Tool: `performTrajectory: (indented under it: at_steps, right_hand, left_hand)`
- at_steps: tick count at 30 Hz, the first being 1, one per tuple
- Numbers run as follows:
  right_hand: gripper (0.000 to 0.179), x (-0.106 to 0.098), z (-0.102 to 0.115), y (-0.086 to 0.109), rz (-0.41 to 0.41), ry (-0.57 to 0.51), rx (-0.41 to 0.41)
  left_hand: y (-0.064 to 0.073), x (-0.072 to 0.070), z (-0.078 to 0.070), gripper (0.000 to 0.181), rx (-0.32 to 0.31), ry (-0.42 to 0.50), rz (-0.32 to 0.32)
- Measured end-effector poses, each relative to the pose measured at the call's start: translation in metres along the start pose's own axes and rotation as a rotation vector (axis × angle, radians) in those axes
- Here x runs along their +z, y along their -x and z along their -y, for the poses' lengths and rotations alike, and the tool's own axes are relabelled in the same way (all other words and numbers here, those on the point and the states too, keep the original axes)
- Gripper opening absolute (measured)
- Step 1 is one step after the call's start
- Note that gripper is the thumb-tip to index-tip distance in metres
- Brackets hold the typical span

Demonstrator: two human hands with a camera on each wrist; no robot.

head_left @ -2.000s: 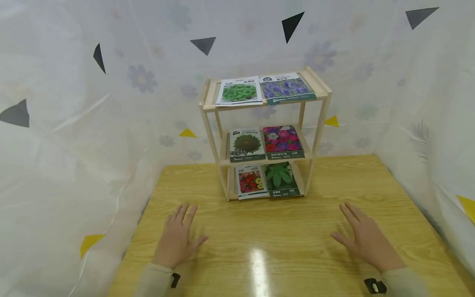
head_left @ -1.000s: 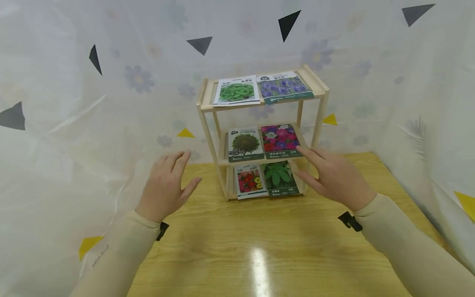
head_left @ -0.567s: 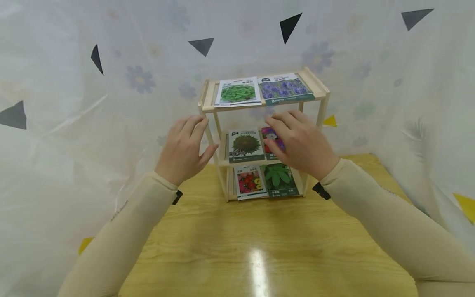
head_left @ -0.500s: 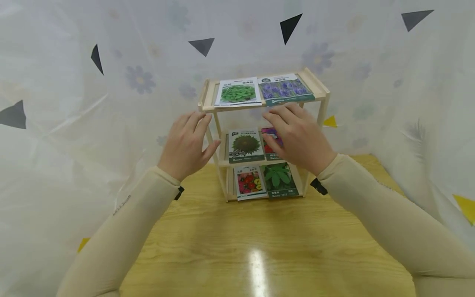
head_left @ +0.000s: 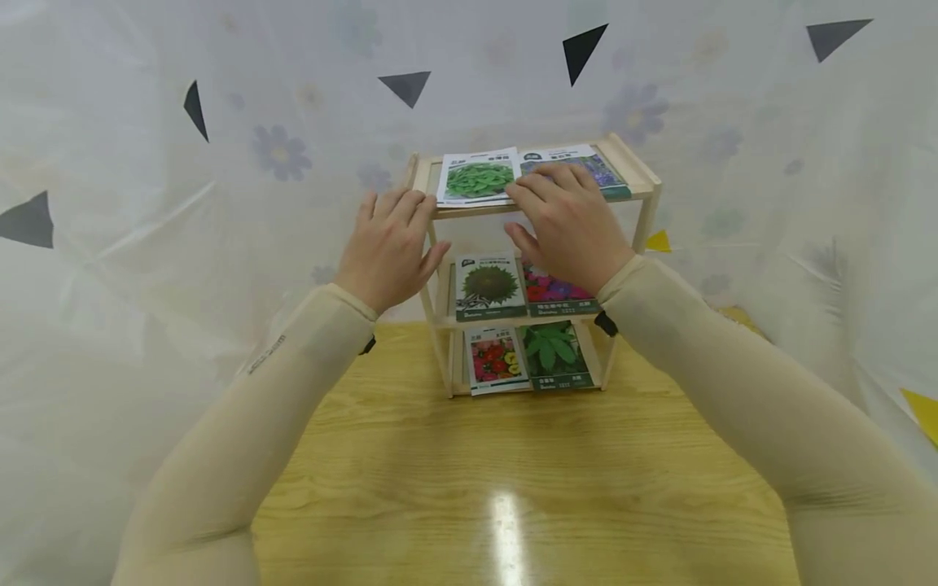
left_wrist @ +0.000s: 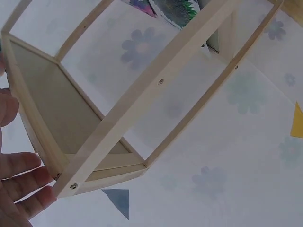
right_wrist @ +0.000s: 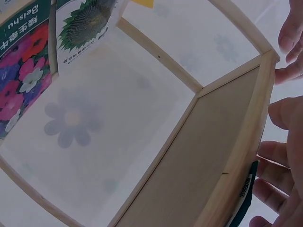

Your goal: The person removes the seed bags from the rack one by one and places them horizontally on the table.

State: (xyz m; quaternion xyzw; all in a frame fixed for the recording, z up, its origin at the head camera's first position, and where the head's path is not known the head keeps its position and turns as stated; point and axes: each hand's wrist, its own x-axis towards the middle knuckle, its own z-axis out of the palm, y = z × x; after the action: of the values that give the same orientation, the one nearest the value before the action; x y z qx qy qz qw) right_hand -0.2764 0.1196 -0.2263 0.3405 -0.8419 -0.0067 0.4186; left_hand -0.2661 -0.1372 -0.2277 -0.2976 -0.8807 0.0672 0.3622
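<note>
We see a wooden rack (head_left: 646, 224) standing on the table (head_left: 410, 464), two packets side by side on each shelf, picture faces toward the person, arranged, we judge, so that none covers its neighbour. The left hand (head_left: 390, 248) is at the top shelf's front left corner, fingers nearly straight and thumb apart; its fingertips seem to touch the wood, perhaps to steady it, gripping nothing. The right hand (head_left: 572, 224) lies over the near part of the purple-flower packet (head_left: 599, 167), fingers slightly bent, thumb apart below the shelf edge, beside the leafy green packet (head_left: 479, 179) (whether its fingertips press either, we cannot tell). The purple-flower packet's lower edge juts past the front rail, probably because the shelf is shallow. Below sit the sunflower packet (head_left: 489, 285) and petunia packet (head_left: 560, 295), then the red-flower packet (head_left: 498, 362) and broad-leaf packet (head_left: 551, 354).
</note>
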Motion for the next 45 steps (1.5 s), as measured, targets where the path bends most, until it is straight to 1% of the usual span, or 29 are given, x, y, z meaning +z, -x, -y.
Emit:
performTrajectory:
  at_steps: [3, 7, 10, 12, 15, 17, 22, 25, 30, 33, 40, 42, 45]
  right_hand:
    - [0.044, 0.001, -0.003, -0.003, 0.031, 0.015, 0.023]
    - [0.042, 0.001, -0.006, -0.005, 0.073, 0.027, 0.052]
    - [0.038, 0.002, -0.006, -0.005, 0.090, 0.032, 0.057]
    - [0.035, 0.004, -0.006, -0.005, 0.094, 0.035, 0.055]
    - [0.031, 0.005, -0.005, -0.004, 0.085, 0.030, 0.049]
    - [0.029, 0.006, -0.005, -0.004, 0.070, 0.023, 0.043]
    - [0.025, 0.005, -0.005, -0.003, 0.014, 0.005, 0.016]
    - [0.023, 0.005, -0.005, -0.003, -0.019, 0.020, -0.010]
    - [0.023, 0.002, -0.004, -0.002, -0.049, 0.055, -0.042]
    - [0.024, 0.000, -0.003, 0.001, -0.072, 0.053, -0.061]
    - [0.021, -0.007, 0.005, 0.011, -0.160, 0.033, -0.108]
    - [0.021, -0.009, 0.009, 0.014, -0.178, 0.028, -0.114]
    - [0.022, -0.013, 0.013, 0.019, -0.193, 0.007, -0.117]
  left_hand:
    - [-0.007, -0.001, -0.002, 0.058, -0.014, -0.006, 0.037]
    - [-0.017, -0.001, -0.004, 0.062, -0.044, -0.001, 0.125]
    - [-0.022, 0.001, -0.005, 0.060, -0.066, 0.010, 0.183]
    - [-0.024, 0.003, -0.005, 0.055, -0.074, 0.016, 0.198]
    - [-0.023, 0.005, -0.006, 0.047, -0.075, 0.027, 0.190]
    - [-0.022, 0.006, -0.006, 0.041, -0.065, 0.043, 0.160]
    - [-0.022, 0.004, -0.004, 0.028, 0.016, 0.046, 0.052]
    - [-0.021, 0.003, -0.003, 0.025, 0.047, 0.050, 0.004]
    - [-0.016, 0.001, -0.004, 0.024, 0.062, 0.082, -0.058]
    - [-0.012, 0.000, -0.006, 0.024, 0.070, 0.095, -0.101]
    - [-0.001, -0.004, -0.011, 0.023, 0.102, 0.120, -0.240]
    - [0.002, -0.005, -0.013, 0.024, 0.106, 0.125, -0.265]
    - [0.008, -0.008, -0.015, 0.024, 0.108, 0.145, -0.287]
